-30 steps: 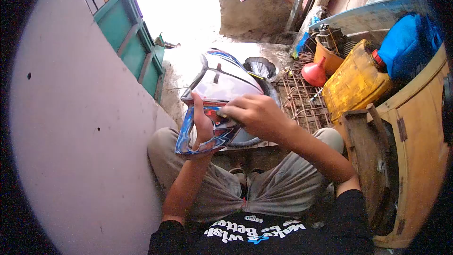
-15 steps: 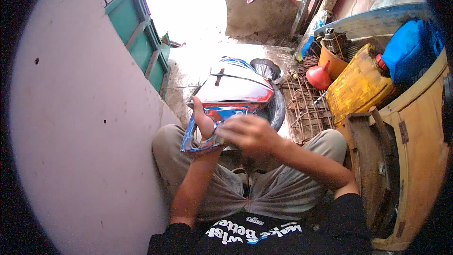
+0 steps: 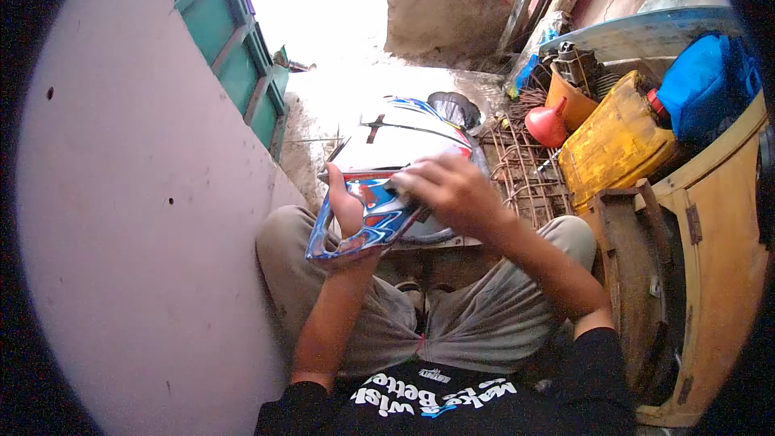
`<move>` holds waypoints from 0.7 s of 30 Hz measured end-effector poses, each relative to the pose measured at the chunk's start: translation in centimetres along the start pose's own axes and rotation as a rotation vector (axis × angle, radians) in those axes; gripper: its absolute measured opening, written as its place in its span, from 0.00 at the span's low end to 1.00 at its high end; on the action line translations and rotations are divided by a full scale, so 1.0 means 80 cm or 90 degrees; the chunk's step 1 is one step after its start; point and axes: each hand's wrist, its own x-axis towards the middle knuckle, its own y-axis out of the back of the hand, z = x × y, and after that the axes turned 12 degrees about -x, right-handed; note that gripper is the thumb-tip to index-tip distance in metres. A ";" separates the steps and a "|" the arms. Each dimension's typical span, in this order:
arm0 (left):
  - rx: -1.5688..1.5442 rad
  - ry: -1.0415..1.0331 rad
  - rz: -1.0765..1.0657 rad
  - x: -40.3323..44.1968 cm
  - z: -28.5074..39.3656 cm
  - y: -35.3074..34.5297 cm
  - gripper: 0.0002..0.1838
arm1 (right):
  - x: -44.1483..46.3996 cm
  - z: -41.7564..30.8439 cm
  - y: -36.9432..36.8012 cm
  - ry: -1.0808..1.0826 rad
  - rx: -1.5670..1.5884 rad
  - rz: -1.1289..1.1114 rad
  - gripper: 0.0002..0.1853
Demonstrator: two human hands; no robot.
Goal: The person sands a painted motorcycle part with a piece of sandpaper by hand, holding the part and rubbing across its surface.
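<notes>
A glossy blue, white and red swirl-patterned panel [image 3: 386, 218], shaped like a piece of motorcycle fairing, is tilted above my lap. My left hand [image 3: 345, 206] grips it from the near left side, with the thumb up over its face and the other fingers hidden behind. My right hand [image 3: 454, 195] is at the panel's upper right, fingers bent and pressed together against the painted face. Something small and greyish may be under those fingertips; I cannot make it out. Just beyond lies a larger white panel [image 3: 408, 148] with red and blue edges and a dark cross-like mark.
A white wall [image 3: 153, 194] rises close on my left, with a green wooden frame [image 3: 214, 32] beyond. To the right are a rusty metal grid [image 3: 523, 173], a red funnel [image 3: 547, 123], a yellow jerrycan [image 3: 617, 141], a blue bag [image 3: 706, 73] and wooden furniture [image 3: 718, 242].
My right hand has moved up and to the right across the patterned panel, uncovering more of its lower face. My left hand keeps its hold in nearly the same place.
</notes>
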 end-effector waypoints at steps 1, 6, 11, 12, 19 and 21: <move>-0.012 0.010 0.003 0.002 -0.001 0.001 0.42 | 0.000 0.006 0.003 0.004 0.022 0.020 0.15; 0.055 -0.015 0.083 0.001 0.004 0.000 0.40 | -0.009 -0.056 0.015 0.164 0.097 0.049 0.17; -0.010 -0.020 0.012 0.001 0.002 -0.001 0.39 | -0.011 0.000 0.001 0.012 0.016 0.035 0.16; -0.004 -0.028 0.001 0.002 0.000 -0.001 0.39 | -0.013 -0.010 -0.001 0.028 0.043 0.049 0.16; 0.094 -0.063 0.070 -0.003 0.004 -0.013 0.40 | -0.012 -0.015 -0.004 0.013 -0.041 -0.049 0.17; 0.062 -0.066 0.081 -0.002 0.000 -0.017 0.40 | -0.017 -0.008 -0.006 0.032 0.016 0.035 0.16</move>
